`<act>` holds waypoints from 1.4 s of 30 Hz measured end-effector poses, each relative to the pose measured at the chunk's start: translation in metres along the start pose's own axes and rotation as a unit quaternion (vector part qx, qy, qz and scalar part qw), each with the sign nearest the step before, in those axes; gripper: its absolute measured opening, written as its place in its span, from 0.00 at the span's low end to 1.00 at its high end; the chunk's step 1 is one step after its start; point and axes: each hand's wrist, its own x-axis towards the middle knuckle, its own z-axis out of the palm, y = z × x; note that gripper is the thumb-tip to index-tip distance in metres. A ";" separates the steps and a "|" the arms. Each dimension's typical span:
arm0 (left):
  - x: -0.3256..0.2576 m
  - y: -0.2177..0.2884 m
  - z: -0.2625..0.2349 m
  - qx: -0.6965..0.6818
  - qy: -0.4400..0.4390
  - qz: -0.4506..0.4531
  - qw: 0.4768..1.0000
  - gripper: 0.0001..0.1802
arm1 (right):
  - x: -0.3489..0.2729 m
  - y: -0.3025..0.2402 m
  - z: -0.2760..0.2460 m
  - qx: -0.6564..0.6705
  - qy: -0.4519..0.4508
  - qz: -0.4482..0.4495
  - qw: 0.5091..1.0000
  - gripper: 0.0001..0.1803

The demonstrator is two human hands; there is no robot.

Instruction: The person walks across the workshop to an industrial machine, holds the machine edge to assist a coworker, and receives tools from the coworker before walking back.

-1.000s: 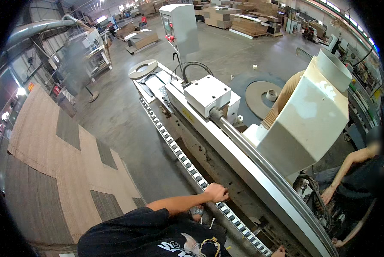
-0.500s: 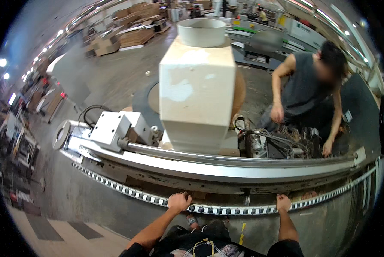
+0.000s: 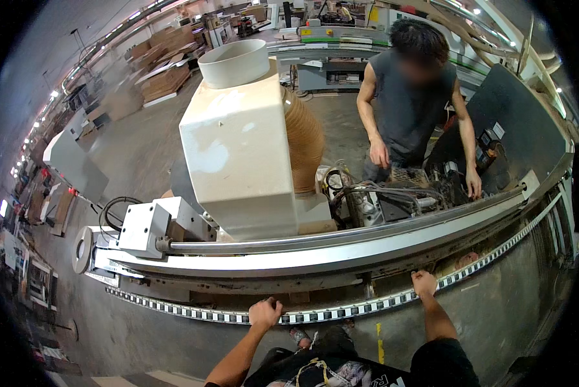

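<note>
Across the front of a long machine runs a narrow roller rail (image 3: 341,313) with alternating white and dark segments. My left hand (image 3: 265,312) is closed over this rail left of the middle, its fingers curled to the far side. Farther right, my right hand (image 3: 424,282) grips the same rail in a similar way. Their fingertips are partly hidden. Just beyond the rail lies the machine's long white beam (image 3: 315,258), with a round metal bar (image 3: 257,244) along its top.
A big cream hood (image 3: 234,148) with a round collar rises behind the beam, beside a brown ribbed hose (image 3: 305,142). Another person (image 3: 409,97) stands beyond the machine, one hand at cables and mechanical parts (image 3: 399,200). Stacked boards (image 3: 163,80) lie far left.
My view has swung to the right, so the hood sits farther left and the other person nearer the middle. Both my hands stay on the roller rail.
</note>
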 end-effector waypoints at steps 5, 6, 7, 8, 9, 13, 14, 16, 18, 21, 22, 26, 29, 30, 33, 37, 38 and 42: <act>0.001 -0.001 0.000 0.008 -0.019 -0.017 1.000 0.25 | 0.001 0.002 0.000 0.022 -0.010 -0.004 1.000 0.23; 0.001 0.000 0.000 0.011 -0.019 -0.014 1.000 0.25 | 0.002 0.002 0.000 0.016 -0.024 -0.004 1.000 0.23; 0.001 -0.001 0.000 0.011 -0.017 -0.014 1.000 0.25 | 0.002 0.002 -0.001 0.011 -0.038 -0.004 0.999 0.24; 0.001 -0.001 0.001 0.011 -0.015 -0.014 1.000 0.25 | 0.003 0.002 -0.001 0.012 -0.038 0.000 0.999 0.24; 0.000 -0.001 0.002 0.014 -0.017 -0.011 1.000 0.25 | 0.004 0.001 -0.001 -0.001 -0.039 0.006 0.999 0.24; 0.001 0.000 0.005 0.006 0.001 -0.008 1.000 0.24 | 0.004 0.004 0.002 0.005 -0.023 0.008 1.000 0.24; 0.001 0.001 0.005 0.009 0.002 -0.016 1.000 0.24 | 0.003 0.003 -0.001 -0.001 -0.048 0.023 0.999 0.23; 0.002 0.000 0.005 0.010 0.002 -0.007 1.000 0.24 | 0.003 0.004 0.001 -0.022 -0.053 0.030 0.998 0.23; 0.002 -0.003 0.006 0.011 0.002 0.001 1.000 0.25 | 0.003 -0.005 -0.002 0.003 -0.018 0.012 1.000 0.23; 0.002 -0.008 0.010 0.016 0.023 0.002 1.000 0.25 | 0.006 -0.021 -0.017 -0.007 -0.080 0.049 0.996 0.22; 0.002 -0.006 0.009 0.018 0.017 0.007 1.000 0.25 | 0.004 -0.019 -0.021 -0.014 -0.111 0.072 0.991 0.22; -0.001 0.004 0.001 0.028 0.018 0.002 0.999 0.26 | 0.001 -0.012 -0.018 -0.020 -0.105 0.070 0.992 0.21; -0.001 -0.002 0.008 0.033 0.024 0.009 0.999 0.26 | 0.002 -0.006 -0.012 -0.013 -0.084 0.044 0.995 0.21; 0.001 -0.006 0.013 0.032 0.031 0.014 0.999 0.27 | 0.000 -0.002 -0.009 -0.003 -0.056 0.022 0.998 0.22; 0.003 -0.010 0.017 0.036 0.022 0.015 0.999 0.27 | 0.002 -0.015 -0.020 -0.003 -0.094 0.049 0.994 0.21; 0.001 -0.002 0.010 0.023 0.018 0.012 1.000 0.24 | 0.002 -0.014 -0.022 -0.001 -0.106 0.063 0.992 0.21; 0.001 -0.001 0.011 0.019 0.030 0.012 0.999 0.24 | 0.002 -0.012 -0.022 -0.005 -0.106 0.059 0.993 0.21; 0.004 0.000 0.009 0.029 0.019 -0.002 0.999 0.22 | 0.006 0.003 -0.004 -0.009 -0.071 0.012 0.997 0.23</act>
